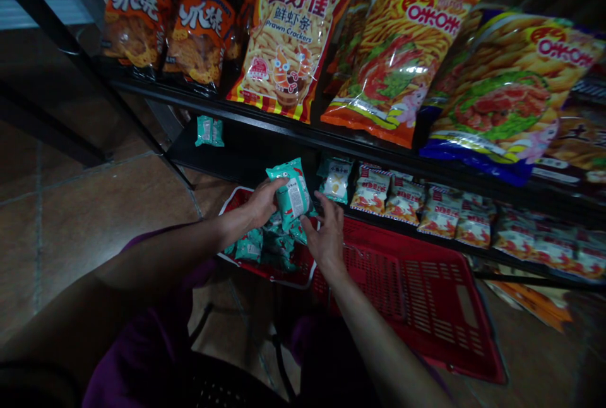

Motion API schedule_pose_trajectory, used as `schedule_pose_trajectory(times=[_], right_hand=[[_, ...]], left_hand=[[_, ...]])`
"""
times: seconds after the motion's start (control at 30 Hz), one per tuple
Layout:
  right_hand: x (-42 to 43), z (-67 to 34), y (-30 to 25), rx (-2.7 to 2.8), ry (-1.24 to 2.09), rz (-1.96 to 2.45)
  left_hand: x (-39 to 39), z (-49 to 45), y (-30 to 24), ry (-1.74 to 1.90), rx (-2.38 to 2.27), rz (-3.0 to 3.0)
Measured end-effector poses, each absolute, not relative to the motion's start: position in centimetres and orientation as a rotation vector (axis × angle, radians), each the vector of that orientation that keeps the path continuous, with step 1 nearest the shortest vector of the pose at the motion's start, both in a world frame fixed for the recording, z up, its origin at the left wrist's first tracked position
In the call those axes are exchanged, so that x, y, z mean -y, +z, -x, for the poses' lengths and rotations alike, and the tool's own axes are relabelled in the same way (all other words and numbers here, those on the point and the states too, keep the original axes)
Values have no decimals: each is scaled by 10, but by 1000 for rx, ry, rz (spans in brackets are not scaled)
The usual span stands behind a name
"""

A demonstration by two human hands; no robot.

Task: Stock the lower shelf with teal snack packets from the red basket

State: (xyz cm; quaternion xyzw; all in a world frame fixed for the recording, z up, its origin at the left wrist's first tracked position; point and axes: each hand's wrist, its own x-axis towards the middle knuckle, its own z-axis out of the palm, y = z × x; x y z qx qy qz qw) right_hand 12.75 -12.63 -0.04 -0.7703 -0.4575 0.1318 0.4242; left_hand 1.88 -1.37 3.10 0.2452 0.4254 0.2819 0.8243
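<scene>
A: Quick, where's the packet?

B: Teal snack packet (292, 193), up above the red basket (291, 278), toward that basket's shelf-side edge, just out from the front edge of the lower shelf (237, 165).

A: Which hand's nearer?

B: Left hand (260, 206), easily. It has hold of it: thumb across the face at the left edge, fingers tucked underneath, grip closed up. How hard it squeezes, can't tell.

A: And the right hand (326, 240)?

B: Spread, fingers loosely curled, a wide gap between thumb and forefinger. Nothing gripped that I can make out. Thumb's just beside the packet's near right corner; touching or apart, can't tell from here.

A: Direction from those fingers?

B: Packet lies to their left, so it sits between the hands, and that thumb-to-forefinger gap faces its right edge. That's the relation to log.

A: Long axis?

B: Runs from the shelf side back toward the person, near end swung a little right. Pale label panel faces up.

A: Other packets of that colour?

B: Basket packets (249, 247), heaped below the hands. Also a shelf pair (209, 131) by the lower shelf's left end, and a front-edge packet (336, 179) just past the right fingertips. Basket's shelf-side right corner is hidden behind the hands.
</scene>
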Motion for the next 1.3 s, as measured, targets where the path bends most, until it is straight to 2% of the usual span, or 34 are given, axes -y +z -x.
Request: schedule_pose_trajectory(times=[0.17,0.47,0.73,0.93,1.2,1.3], right_hand=[[129,-125,3,1451,153,1989],[128,-121,6,1386,527,1883],[124,-121,0,881,726,1922],[120,-123,-5,345,1003,1475],[116,-123,-1,142,1126,1309],[114,-121,-1,82,1148,1321]], left_hand=[[16,-18,33,581,-930,-566],[18,-15,22,605,-867,-717],[23,-11,24,546,-812,-749],[24,-6,29,555,-1011,-910],[33,-2,17,334,-849,-874],[34,-3,15,325,-946,-874]])
